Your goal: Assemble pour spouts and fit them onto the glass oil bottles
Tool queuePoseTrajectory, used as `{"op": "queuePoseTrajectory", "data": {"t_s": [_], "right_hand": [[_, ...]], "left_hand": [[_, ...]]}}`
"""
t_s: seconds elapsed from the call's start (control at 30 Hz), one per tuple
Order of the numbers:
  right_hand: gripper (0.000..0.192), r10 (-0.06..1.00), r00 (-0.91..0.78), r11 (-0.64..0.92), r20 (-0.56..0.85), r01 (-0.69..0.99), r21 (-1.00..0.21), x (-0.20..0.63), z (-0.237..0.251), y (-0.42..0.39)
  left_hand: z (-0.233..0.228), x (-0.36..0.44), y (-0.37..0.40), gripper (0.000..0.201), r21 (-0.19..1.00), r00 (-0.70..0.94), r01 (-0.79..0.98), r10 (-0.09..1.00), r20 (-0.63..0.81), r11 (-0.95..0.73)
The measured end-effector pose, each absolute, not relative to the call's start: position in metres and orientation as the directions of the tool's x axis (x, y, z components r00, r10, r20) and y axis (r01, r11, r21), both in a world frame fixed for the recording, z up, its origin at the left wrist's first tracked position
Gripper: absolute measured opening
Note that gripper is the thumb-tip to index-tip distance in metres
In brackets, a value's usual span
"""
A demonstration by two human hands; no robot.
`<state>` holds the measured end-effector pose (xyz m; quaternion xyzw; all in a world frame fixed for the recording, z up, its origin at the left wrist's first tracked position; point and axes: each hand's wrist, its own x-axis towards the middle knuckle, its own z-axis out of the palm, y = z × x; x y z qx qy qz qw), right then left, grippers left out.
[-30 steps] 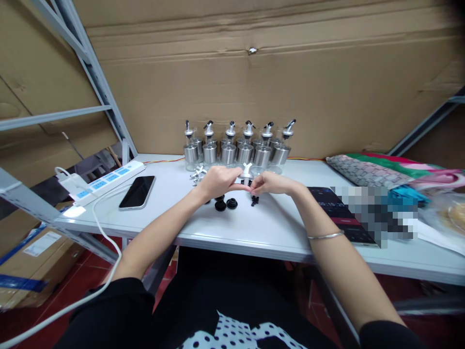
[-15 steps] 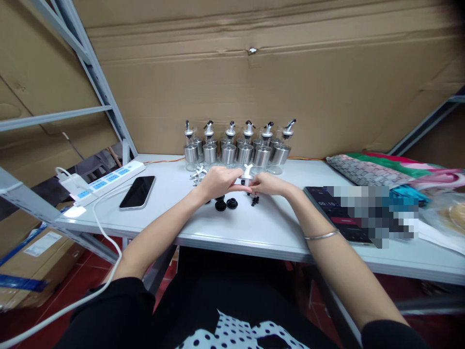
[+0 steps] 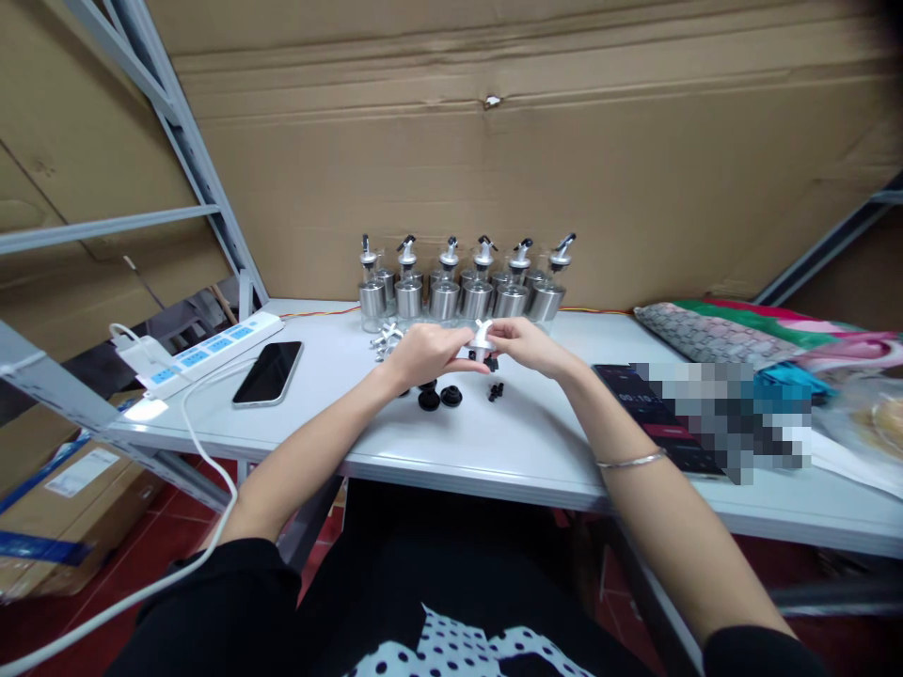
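Just above the table, a silver-white pour spout (image 3: 482,344) is held in front of the bottles. My left hand (image 3: 427,354) is closed on it from the left, thumb and fingers at its side. From the right, the fingers of my right hand (image 3: 526,346) pinch the same spout near its upper edge. A small dark bit shows under my right fingertips; its kind is unclear. Several black stoppers (image 3: 450,396) lie below my left hand. A few tiny black pieces (image 3: 496,391) are on the table below my right hand. Loose silver spouts (image 3: 387,340) lie behind my left hand.
Several glass-and-steel oil bottles (image 3: 444,300) with spouts stand in rows along the cardboard wall (image 3: 451,179). A phone (image 3: 268,373) and a power strip (image 3: 212,353) lie left. Another phone (image 3: 653,414), partly pixelated, and a colourful bag (image 3: 734,329) are on the right.
My right hand has risen slightly and shifted its fingers from beneath the spout's right side to its upper edge. My left hand keeps its hold, nearly still.
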<state>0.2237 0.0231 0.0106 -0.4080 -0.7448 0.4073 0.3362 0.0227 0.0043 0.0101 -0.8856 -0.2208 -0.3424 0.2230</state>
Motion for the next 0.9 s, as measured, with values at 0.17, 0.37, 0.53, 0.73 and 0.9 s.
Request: {"op": "queuePoseTrajectory", "data": {"t_s": [0.17,0.37,0.53,0.73,0.9], "right_hand": [[0.025,0.910,-0.362,0.241,0.201,0.068,-0.968,0.222,0.019,0.016],[0.035,0.880,-0.417,0.157,0.226,-0.193,-0.969,0.225,0.028,0.007],[0.037,0.864,-0.454,0.122,0.215,-0.226,-0.967,0.225,0.028,0.006],[0.037,0.877,-0.426,0.129,0.222,-0.236,-0.963,0.222,0.027,0.006],[0.034,0.871,-0.427,0.127,0.245,-0.285,-0.950,0.221,0.025,0.008]], "left_hand": [[0.011,0.022,0.004,0.060,-0.255,0.678,0.550,0.248,0.692,-0.795],[0.010,0.023,0.004,0.060,-0.257,0.682,0.542,0.240,0.691,-0.800],[0.008,0.023,0.006,0.058,-0.281,0.665,0.519,0.176,0.726,-0.807],[0.007,0.024,0.006,0.057,-0.300,0.675,0.511,0.159,0.721,-0.806],[0.008,0.024,0.006,0.056,-0.306,0.669,0.500,0.137,0.731,-0.810]]}}
